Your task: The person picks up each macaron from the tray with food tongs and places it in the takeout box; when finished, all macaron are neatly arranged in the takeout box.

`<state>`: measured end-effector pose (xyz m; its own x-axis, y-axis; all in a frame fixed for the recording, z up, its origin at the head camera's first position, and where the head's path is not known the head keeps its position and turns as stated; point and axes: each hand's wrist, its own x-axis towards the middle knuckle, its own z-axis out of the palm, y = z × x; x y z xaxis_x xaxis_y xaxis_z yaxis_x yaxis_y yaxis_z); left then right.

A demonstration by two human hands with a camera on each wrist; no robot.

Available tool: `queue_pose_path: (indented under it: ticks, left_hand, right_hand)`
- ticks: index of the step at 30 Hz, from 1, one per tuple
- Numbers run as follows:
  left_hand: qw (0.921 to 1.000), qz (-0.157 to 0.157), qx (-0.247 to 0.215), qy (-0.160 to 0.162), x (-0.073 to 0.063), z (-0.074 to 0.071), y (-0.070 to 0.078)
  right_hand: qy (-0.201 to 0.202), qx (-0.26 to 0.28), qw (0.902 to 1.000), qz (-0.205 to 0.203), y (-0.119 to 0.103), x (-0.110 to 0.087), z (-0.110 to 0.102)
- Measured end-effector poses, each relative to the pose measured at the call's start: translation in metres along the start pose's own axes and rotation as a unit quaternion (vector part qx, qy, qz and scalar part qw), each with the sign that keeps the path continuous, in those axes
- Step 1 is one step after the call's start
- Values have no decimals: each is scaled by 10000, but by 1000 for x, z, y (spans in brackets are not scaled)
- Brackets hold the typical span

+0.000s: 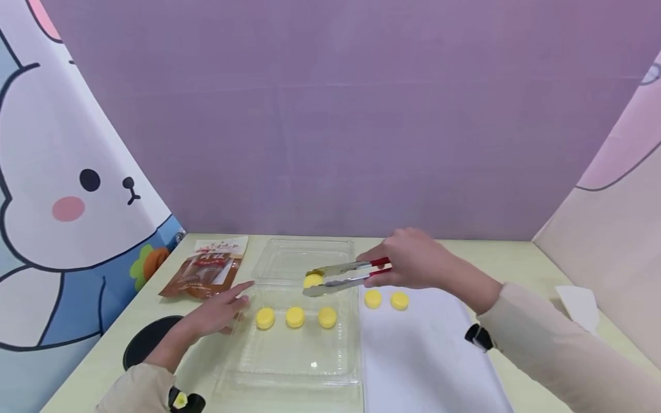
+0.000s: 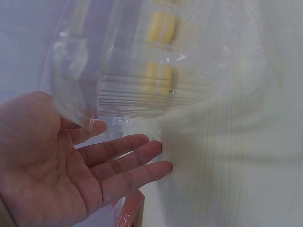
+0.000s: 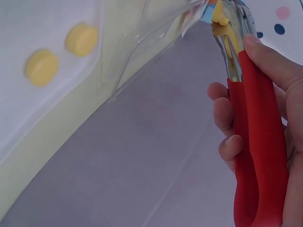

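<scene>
My right hand (image 1: 415,261) grips red-handled metal tongs (image 3: 258,137). Between the tong tips, above the back part of a clear plastic box (image 1: 289,367), is a yellow macaron (image 1: 312,281). Inside the box sits a row of three more macarons (image 1: 295,317), and its clear lid (image 1: 310,252) lies folded back behind. My left hand (image 2: 71,165) is at the box's left side with fingers extended; the wall covers part of the thumb side, so whether it pinches the rim is hard to see. Two macarons (image 3: 41,67) lie on a white board (image 1: 428,355) to the right.
A brown food packet (image 1: 206,269) lies at the back left, beyond my left hand. A black round dish (image 1: 147,341) stands at the left, partly behind the left forearm. Near the right edge is a white flat piece (image 1: 578,307). A purple backdrop (image 1: 330,143) closes off the table's back.
</scene>
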<state>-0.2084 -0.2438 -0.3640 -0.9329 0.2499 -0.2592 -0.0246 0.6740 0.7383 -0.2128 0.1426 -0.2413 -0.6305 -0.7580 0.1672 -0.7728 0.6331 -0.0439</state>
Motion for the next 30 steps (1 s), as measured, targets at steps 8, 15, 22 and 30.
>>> queue_pose_path:
  ticks: [8, 15, 22, 30]
  left_hand:
    - [10000, -46, 47, 34, 0, 1, 2]
    - [10000, 36, 51, 6, -2, -1, 2]
    - [9998, 193, 39, -7, -2, -1, 1]
    - [9998, 215, -8, -3, -2, 0, -1]
  right_hand:
    - [-251, -57, 9984, -495, -23, 26, 15]
    - [-466, -36, 9967, -668, -43, 43, 30]
    - [-457, -66, 9961, -753, -55, 55, 49]
    - [-628, -83, 9963, -585, -65, 61, 72]
